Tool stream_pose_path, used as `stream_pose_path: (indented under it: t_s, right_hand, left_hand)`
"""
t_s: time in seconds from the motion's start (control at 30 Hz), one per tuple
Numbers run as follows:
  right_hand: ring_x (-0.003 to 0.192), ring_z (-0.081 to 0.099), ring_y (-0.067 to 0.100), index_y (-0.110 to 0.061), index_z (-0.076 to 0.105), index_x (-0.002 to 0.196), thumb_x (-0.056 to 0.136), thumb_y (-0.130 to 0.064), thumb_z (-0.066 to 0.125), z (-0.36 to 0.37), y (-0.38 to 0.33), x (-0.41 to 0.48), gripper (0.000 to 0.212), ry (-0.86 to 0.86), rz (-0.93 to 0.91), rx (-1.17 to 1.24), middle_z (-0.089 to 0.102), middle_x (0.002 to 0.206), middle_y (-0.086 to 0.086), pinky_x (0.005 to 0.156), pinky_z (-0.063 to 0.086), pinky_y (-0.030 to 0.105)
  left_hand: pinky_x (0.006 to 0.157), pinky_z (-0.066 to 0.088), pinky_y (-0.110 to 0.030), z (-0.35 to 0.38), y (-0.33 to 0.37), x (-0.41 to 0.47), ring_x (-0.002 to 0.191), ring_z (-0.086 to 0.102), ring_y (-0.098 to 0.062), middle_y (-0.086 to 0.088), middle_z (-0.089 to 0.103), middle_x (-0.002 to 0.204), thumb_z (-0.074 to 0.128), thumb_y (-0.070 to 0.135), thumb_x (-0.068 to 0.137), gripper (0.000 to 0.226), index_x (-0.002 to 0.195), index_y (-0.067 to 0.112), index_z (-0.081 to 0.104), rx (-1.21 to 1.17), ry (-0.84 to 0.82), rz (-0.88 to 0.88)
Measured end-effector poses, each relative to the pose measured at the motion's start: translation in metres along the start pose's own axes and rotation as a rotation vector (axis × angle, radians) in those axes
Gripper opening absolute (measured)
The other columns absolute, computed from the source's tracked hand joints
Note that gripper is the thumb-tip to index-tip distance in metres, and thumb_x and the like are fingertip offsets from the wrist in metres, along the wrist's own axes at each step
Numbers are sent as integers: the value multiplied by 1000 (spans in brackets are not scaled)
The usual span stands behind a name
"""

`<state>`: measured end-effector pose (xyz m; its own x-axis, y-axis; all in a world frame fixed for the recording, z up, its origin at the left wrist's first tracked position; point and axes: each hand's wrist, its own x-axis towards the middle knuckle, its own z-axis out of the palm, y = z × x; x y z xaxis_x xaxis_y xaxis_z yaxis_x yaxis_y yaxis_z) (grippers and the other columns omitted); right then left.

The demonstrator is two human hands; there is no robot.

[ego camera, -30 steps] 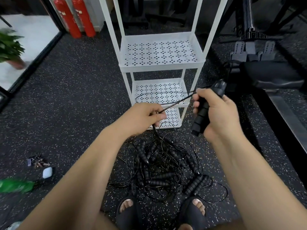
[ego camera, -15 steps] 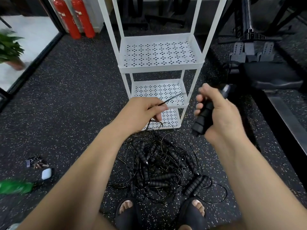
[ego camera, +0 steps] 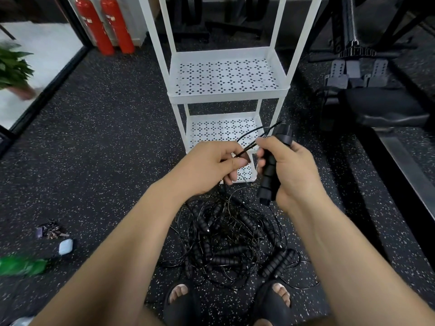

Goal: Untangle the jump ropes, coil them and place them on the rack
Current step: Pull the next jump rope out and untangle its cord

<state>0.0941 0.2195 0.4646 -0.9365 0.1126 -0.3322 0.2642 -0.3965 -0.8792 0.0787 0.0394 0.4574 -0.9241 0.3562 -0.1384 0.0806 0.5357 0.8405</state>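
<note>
1. Your right hand (ego camera: 290, 171) is gripping a black ribbed jump-rope handle (ego camera: 268, 182), fingers curled round it, before the white rack (ego camera: 226, 96).
2. Your left hand (ego camera: 210, 168) is pinching the thin black cord (ego camera: 246, 150) just beside it.
3. The tangled jump ropes (ego camera: 230, 243) are lying on the speckled floor between your feet and the rack.
4. The red fire extinguishers (ego camera: 107, 27) are carrying labels too small to read.

Gym / workout room. Black rubber floor (ego camera: 106, 137) w/ white flecks all over, i.e. weight-room matting. Padded bench (ego camera: 381, 109) & black steel machine frames (ego camera: 353, 24) at right and along the back. Heap of jump ropes (ego camera: 226, 243) on the floor, white tiered rack (ego camera: 223, 97) just behind it. Two red fire extinguishers (ego camera: 103, 27) by the far wall; potted plant (ego camera: 14, 69) at left edge.
</note>
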Motion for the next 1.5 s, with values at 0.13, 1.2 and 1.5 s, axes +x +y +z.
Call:
stream_pose_path:
  t_s: [0.13, 1.2, 1.5]
  right_hand:
    - [54, 52, 12, -14, 65, 92, 93, -6, 78, -10, -14, 6, 15, 82, -74, 91, 65, 71, 2, 55, 46, 25]
    - [57, 54, 13, -10, 66, 97, 94, -5, 76, -3, -6, 4, 11, 28, -25, 11, 68, 72, 4, 54, 47, 25]
    - [59, 55, 13, -12, 65, 99, 96, -10, 76, -11, -23, 6, 12, 30, -80, 94, 69, 77, 5, 55, 47, 25]
  left_hand:
    - [87, 63, -50, -11, -4, -2, 75, 77, -9, 7, 78, 79, 69, 32, 104, 8, 105, 32, 77, 60, 23, -48]
    - [85, 62, -43, 1, -13, 7, 86, 75, -24, 13, 78, 92, 76, 41, 98, 19, 116, 44, 70, 16, -14, -9]
    - [109, 52, -42, 7, -83, 23, 104, 72, -11, 15, 79, 103, 79, 40, 94, 7, 97, 34, 77, 171, -192, -226]
